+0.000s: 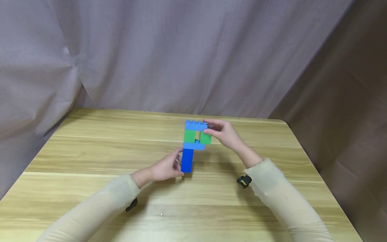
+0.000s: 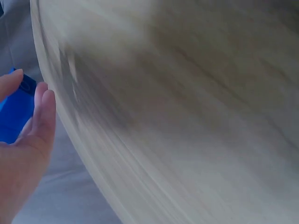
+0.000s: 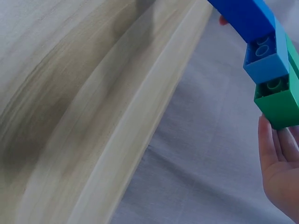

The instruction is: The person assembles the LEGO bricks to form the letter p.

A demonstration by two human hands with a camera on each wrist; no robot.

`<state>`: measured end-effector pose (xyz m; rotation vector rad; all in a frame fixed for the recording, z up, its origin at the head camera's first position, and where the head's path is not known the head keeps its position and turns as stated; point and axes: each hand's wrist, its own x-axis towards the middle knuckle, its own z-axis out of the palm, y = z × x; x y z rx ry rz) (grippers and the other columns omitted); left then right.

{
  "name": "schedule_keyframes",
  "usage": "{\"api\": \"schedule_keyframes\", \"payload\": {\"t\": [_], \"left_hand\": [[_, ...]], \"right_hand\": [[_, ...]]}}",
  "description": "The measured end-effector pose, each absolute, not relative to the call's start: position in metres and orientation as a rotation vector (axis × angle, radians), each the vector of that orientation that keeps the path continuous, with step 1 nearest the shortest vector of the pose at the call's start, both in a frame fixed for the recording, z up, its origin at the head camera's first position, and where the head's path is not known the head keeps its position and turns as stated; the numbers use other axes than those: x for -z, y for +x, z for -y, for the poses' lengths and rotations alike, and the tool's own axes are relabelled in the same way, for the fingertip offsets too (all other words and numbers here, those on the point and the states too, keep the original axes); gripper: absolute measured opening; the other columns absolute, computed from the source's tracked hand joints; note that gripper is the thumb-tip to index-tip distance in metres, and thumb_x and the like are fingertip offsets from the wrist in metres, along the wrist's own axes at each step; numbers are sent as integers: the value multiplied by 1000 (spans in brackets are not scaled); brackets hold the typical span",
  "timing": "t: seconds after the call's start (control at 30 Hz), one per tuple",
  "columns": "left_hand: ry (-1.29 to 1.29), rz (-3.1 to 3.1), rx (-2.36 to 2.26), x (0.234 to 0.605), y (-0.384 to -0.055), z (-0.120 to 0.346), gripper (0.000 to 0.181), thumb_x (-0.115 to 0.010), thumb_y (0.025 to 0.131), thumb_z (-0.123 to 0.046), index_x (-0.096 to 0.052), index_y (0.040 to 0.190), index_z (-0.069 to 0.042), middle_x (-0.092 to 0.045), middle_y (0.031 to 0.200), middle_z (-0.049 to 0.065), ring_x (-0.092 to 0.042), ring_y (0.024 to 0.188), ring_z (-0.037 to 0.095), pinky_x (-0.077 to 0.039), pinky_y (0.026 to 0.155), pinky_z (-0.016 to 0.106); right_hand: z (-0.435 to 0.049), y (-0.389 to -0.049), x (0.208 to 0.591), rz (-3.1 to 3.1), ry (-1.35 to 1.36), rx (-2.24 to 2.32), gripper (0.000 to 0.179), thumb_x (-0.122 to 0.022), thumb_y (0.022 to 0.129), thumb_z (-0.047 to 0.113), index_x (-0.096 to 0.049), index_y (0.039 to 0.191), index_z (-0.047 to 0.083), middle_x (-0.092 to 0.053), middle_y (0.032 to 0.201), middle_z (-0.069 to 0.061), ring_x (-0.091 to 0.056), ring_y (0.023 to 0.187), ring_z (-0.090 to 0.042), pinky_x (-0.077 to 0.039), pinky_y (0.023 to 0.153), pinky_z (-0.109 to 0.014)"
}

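Note:
A P-shaped toy brick structure is held up between my two hands in the head view. Its stem is a dark blue brick [image 1: 187,160], topped by a lighter blue brick [image 1: 193,146]. Two green bricks [image 1: 189,136] stand apart on that, bridged by a studded light blue brick [image 1: 195,126]. My left hand [image 1: 165,167] grips the dark blue stem from the left. At the upper right corner, my right hand [image 1: 225,134] pinches the structure. The right wrist view shows hollow undersides of the light blue brick [image 3: 266,67] and green brick [image 3: 279,108].
A wooden table [image 1: 99,154] lies under the hands, with a tiny pale speck [image 1: 161,214] near its front. Grey curtain [image 1: 169,57] hangs behind it, and a darker curtain [image 1: 344,101] is on the right. Both wrists carry small black devices [image 1: 244,181].

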<state>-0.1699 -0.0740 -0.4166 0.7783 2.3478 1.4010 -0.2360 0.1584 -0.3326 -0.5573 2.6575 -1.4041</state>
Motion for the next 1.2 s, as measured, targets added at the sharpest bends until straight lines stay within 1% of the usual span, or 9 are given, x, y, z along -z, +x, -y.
{"api": "schedule_keyframes", "payload": {"t": [0.17,0.27,0.37,0.47,0.6,0.7,0.8,1.0,1.2], "left_hand": [[752,-2400,-1378,416,-167,70,83,-69,77,5,-18,142,7,-58,105,18,-59,79,13,-53,69,18],[763,-2425,-1372,415,-166,69,84,-68,78,4,-15,143,7,-58,106,19,-60,79,14,-52,70,18],[789,-2460,-1350,414,-164,68,86,-67,81,2,-9,145,7,-57,112,23,-60,79,13,-52,69,17],[810,-2502,-1325,414,-164,68,88,-66,82,0,-6,147,6,-53,124,24,-59,77,11,-51,68,16],[817,-2581,-1313,415,-163,66,85,-69,81,-1,-14,145,7,-45,136,24,-58,74,11,-52,68,16],[777,-2638,-1324,416,-163,63,81,-72,78,-2,-23,142,10,-45,135,24,-59,77,12,-52,69,16],[703,-2665,-1348,415,-162,59,79,-74,76,-2,-29,140,10,-45,133,24,-60,82,16,-52,72,17],[592,-2675,-1409,416,-160,53,80,-74,72,3,-31,139,10,-42,132,27,-60,86,20,-55,73,23],[546,-2676,-1408,419,-161,52,80,-74,73,3,-32,140,7,-45,129,26,-61,86,20,-55,73,22]], "right_hand": [[-157,-239,334,-2662,-558,1412,41,-64,89,21,-57,127,6,-62,122,-15,-61,109,-27,-51,92,-41],[-156,-242,336,-2667,-536,1413,41,-63,90,22,-57,127,7,-62,123,-14,-60,110,-27,-50,94,-41],[-157,-245,339,-2689,-519,1382,41,-62,90,23,-57,128,7,-62,123,-14,-60,109,-27,-50,93,-42],[-157,-250,344,-2727,-510,1342,41,-61,91,23,-56,128,6,-63,122,-15,-59,107,-27,-50,90,-40],[-156,-255,349,-2762,-472,1310,40,-61,91,22,-57,127,4,-64,120,-16,-59,105,-27,-50,87,-38],[-154,-258,353,-2760,-422,1316,39,-61,91,21,-58,125,3,-63,120,-17,-59,106,-28,-50,88,-38],[-151,-262,357,-2741,-378,1336,37,-60,91,20,-59,124,1,-62,123,-18,-59,109,-28,-51,90,-38],[-146,-268,366,-2709,-301,1368,36,-59,92,19,-59,124,1,-60,125,-17,-58,112,-28,-50,93,-38],[-143,-272,377,-2682,-229,1349,37,-57,94,22,-58,125,2,-59,128,-16,-55,118,-28,-47,99,-39]]}}
